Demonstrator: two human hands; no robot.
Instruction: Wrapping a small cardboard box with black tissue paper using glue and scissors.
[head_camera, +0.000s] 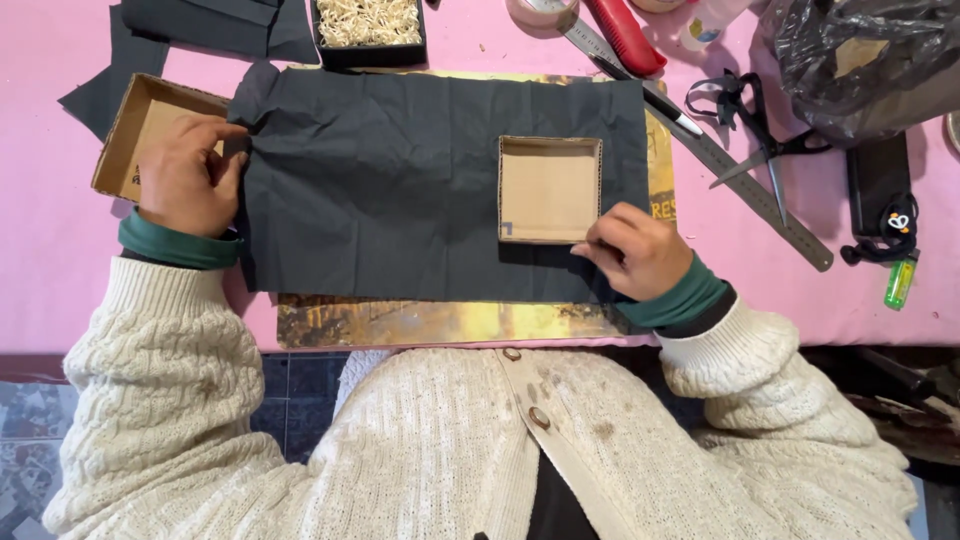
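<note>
Cream cable-knit cardigan sleeves with green cuffs fill the lower part of the head view.

Left hand (185, 175): rests on the left edge of the black paper sheet (400, 180), fingers curled and pressing the sheet down where it overlaps a shallow cardboard tray (125, 135). Nothing is gripped.

Right hand (635, 250): lies at the near right corner of the small square cardboard box (550, 188), fingers (600, 250) bent and narrow, touching the sheet just beside the box wall. Whether they pinch the paper cannot be told.

Box position: open side up, on the right half of the black sheet, which lies over a yellowish mat (440, 322) on the pink desk (50, 240).

Right of the sheet: steel ruler (745, 185), scissors (755, 135), black plastic bag (865, 60), green lighter (899, 283). Far edge: black tray of pale shredded filler (368, 22), red utility knife (628, 35).
</note>
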